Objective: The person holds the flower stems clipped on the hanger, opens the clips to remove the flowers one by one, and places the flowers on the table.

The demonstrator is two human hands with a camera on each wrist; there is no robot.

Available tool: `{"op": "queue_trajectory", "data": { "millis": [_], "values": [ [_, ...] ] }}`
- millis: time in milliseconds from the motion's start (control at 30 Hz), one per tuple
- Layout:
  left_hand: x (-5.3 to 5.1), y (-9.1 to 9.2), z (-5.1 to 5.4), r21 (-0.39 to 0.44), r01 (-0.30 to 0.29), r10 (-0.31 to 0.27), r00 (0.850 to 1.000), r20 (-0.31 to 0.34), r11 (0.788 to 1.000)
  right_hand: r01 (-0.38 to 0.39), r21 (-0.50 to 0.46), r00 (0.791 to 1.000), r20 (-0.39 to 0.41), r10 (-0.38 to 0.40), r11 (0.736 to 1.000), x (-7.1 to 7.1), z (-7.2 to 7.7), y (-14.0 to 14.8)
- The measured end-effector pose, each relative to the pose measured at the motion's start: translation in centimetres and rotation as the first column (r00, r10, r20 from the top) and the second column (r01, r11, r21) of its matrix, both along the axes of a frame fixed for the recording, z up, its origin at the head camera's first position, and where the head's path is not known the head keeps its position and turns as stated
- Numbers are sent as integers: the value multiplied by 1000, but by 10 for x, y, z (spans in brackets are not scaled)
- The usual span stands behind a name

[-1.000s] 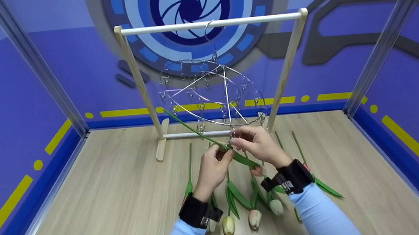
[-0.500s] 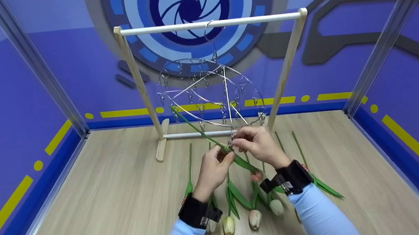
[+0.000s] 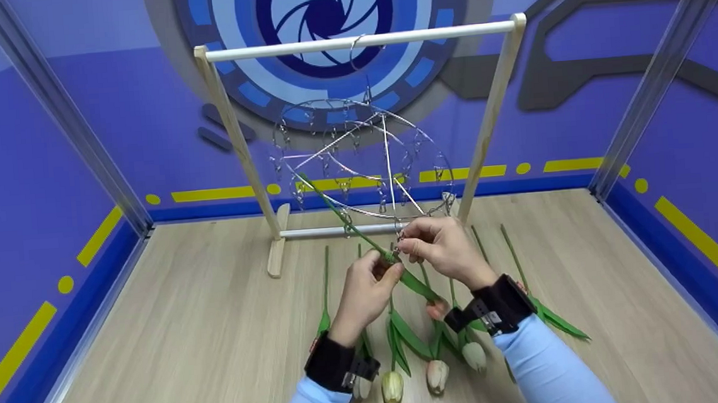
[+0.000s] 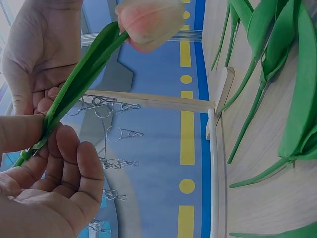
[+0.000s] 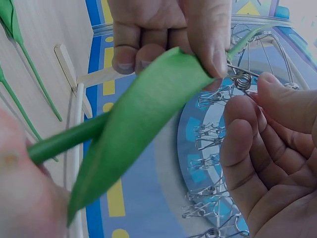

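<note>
An artificial tulip (image 3: 416,285) slants across the middle of the head view, its stem pointing up left and its pink blossom (image 4: 151,22) down right. My left hand (image 3: 365,289) pinches it between thumb and fingers where leaf meets stem. Close beside it, my right hand (image 3: 444,249) pinches a metal spring clip (image 5: 241,81) at the front of the round wire hanger (image 3: 387,155). In the right wrist view the clip reaches to the tulip by the left fingertips; whether it bites the stem is hidden.
The hanger hooks over the top bar of a wooden rack (image 3: 291,48), with several clips dangling from its rings. Several more tulips lie on the table (image 3: 204,339) under and around my forearms, among them a yellowish tulip (image 3: 392,387) and a white tulip (image 3: 473,356).
The tulip has tilted steeper: its stem end swung up and right, its blossom down and left. Both hands stay nearly in place, and the hanger shifted very slightly.
</note>
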State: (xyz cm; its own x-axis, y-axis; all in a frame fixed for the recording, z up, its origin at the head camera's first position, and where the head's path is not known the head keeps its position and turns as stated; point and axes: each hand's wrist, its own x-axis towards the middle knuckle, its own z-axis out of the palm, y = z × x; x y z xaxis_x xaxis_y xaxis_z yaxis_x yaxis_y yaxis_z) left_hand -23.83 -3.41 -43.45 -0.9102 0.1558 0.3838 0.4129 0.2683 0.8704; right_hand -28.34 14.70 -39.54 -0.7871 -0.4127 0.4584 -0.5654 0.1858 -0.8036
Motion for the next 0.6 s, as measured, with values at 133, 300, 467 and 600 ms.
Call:
{"op": "queue_trajectory", "data": {
  "millis": [133, 300, 467, 600],
  "values": [
    [0, -2, -1, -17, 7, -7, 1000, 5, 1000, -8, -11, 1000, 4, 8, 1000, 0, -1, 0],
    [0, -2, 0, -37, 6, -5, 1000, 12, 999, -9, -15, 1000, 8, 9, 1000, 0, -1, 0],
    [0, -3, 0, -43, 9, -8, 999, 31, 999, -19, -26, 1000, 18, 19, 999, 0, -2, 1],
    [0, -3, 0, -44, 15, -13, 999, 37, 999, -23, -32, 1000, 18, 23, 999, 0, -3, 1]
  ]
}}
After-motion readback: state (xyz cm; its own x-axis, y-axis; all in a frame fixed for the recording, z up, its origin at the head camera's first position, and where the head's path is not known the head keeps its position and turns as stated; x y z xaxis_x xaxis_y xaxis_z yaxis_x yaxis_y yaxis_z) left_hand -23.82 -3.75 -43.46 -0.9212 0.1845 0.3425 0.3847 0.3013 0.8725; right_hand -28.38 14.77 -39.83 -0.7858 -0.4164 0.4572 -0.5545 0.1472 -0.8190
